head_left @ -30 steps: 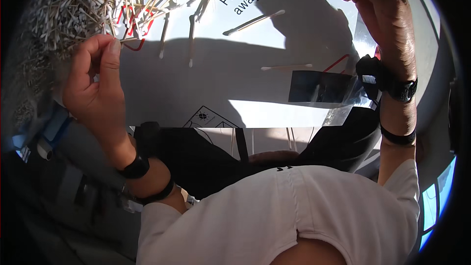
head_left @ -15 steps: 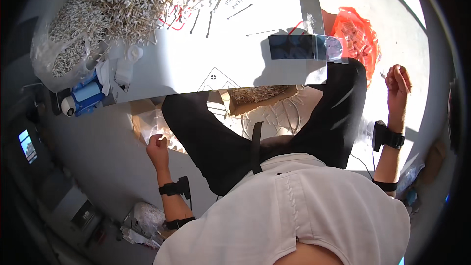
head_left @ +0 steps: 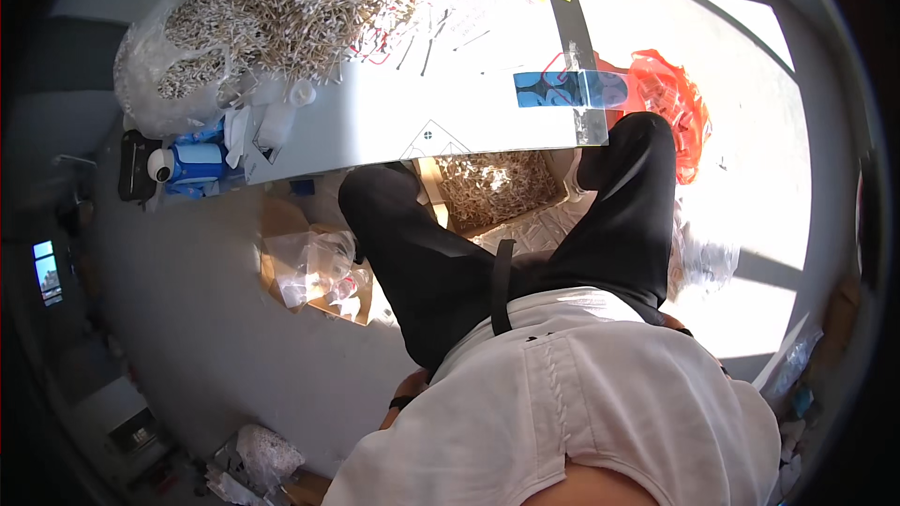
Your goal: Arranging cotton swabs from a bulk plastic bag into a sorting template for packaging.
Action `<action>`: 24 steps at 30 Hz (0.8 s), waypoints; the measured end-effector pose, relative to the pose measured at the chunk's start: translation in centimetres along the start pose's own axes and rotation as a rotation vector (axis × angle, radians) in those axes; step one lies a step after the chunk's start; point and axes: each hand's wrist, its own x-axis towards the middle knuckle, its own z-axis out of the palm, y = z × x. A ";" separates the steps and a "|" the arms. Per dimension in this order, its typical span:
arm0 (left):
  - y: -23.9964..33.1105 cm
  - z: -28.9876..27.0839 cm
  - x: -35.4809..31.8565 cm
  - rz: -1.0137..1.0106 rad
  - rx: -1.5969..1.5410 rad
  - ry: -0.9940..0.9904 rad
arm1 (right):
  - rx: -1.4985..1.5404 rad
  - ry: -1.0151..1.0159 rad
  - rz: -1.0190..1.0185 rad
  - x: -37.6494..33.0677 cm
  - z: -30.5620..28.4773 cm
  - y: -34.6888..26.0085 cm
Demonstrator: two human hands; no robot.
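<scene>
Beside my left hip is my left hand (head_left: 412, 384), mostly hidden by my thigh and shirt, with a black strap at its wrist. My right hand (head_left: 672, 320) shows only as a sliver at my right hip, also near a black strap. Neither hand's fingers can be made out. In front of my knees, a large heap of cotton swabs (head_left: 300, 14) spills from a clear plastic bag (head_left: 141, 84) onto a white tabletop (head_left: 356, 122). A few loose swabs lie beside the heap. A blue and clear flat packet (head_left: 553, 90) rests near the table's right edge.
Under the table stands a cardboard box of swabs (head_left: 497, 189). A carton with clear plastic bags (head_left: 314, 267) sits left of my leg. A red plastic bag (head_left: 670, 98) is beyond my right knee. A blue and white bottle (head_left: 192, 163) lies at the table's left corner.
Both hands have drawn in from out at the sides to my hips, where they are mostly hidden. The view has shifted, showing more of the box under the table.
</scene>
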 end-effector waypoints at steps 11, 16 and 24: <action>-1.1 -0.4 1.9 0.084 0.207 0.008 | 0.144 0.007 0.051 -1.0 -3.2 -6.8; 0.3 0.0 4.8 0.077 0.279 0.005 | 0.237 -0.023 0.044 1.3 -8.8 -8.3; 2.8 -0.6 8.9 0.035 0.412 -0.033 | 0.395 -0.111 0.058 3.5 -17.6 -10.8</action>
